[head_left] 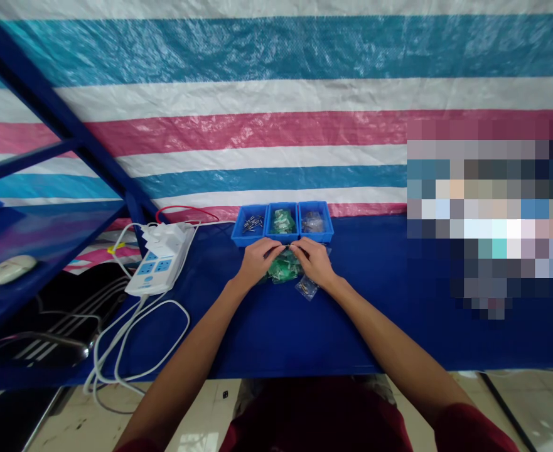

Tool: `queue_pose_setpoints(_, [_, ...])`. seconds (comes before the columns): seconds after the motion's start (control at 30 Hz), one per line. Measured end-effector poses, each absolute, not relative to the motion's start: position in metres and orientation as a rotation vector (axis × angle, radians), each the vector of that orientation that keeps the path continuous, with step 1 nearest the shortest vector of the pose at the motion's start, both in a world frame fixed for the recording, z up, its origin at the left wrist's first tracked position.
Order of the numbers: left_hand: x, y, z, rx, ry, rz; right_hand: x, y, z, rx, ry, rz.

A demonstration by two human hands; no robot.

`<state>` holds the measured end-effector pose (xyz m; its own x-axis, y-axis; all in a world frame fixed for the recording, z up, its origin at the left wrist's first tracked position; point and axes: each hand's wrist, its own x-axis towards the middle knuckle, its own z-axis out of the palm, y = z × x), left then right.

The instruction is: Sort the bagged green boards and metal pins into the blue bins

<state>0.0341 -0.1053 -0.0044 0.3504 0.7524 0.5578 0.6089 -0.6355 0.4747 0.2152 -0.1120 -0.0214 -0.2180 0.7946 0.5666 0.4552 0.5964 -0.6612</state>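
Note:
My left hand [258, 260] and my right hand [316, 260] face each other just in front of three blue bins, thumbs and fingers pinched together. What sits between the fingertips is too small to make out. Under them lies a pile of small green plastic bags [283, 270] on the blue table. By my right wrist rests a clear little bag [307, 288] with small brass-coloured pieces. Thin metal pieces [253, 224] lie in the left bin [248, 242]. The middle bin [283, 238] contains green bags, and the right bin [322, 238] clear bags.
A white power strip [156, 270] with plugs and looped white cables [135, 339] occupies the table's left side. Farther left, a blue metal frame [102, 163] holds a shelf with a white computer mouse [9, 270]. A striped tarp [257, 94] hangs behind; a blurred patch covers the right.

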Motion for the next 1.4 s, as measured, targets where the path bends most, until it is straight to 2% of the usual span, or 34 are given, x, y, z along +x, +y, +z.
queue_pose_setpoints(0.43, [0.037,-0.11,0.003,2.309,1.196,1.099,0.216,-0.114,-0.018,-1.046,-1.823,0.482])
queue_pose_setpoints(0.6, [0.021,-0.098,0.002,2.263,1.717,1.454,0.215,-0.114,-0.02,-1.053,-1.797,0.431])
queue_pose_setpoints(0.73, [0.009,-0.086,0.002,2.213,2.134,1.133,0.215,-0.112,-0.023,-1.111,-1.818,0.402])
queue_pose_setpoints(0.8, [0.007,-0.084,0.002,2.3,2.052,0.936,0.216,-0.11,-0.025,-1.159,-1.834,0.39])
queue_pose_setpoints(1.0, [0.004,-0.087,-0.001,2.683,1.241,0.652,0.216,-0.107,-0.029,-1.289,-1.991,0.361])
queue_pose_setpoints(1.4, [0.012,-0.087,-0.006,2.68,1.155,0.463,0.213,-0.108,-0.032,-1.293,-2.296,0.271])
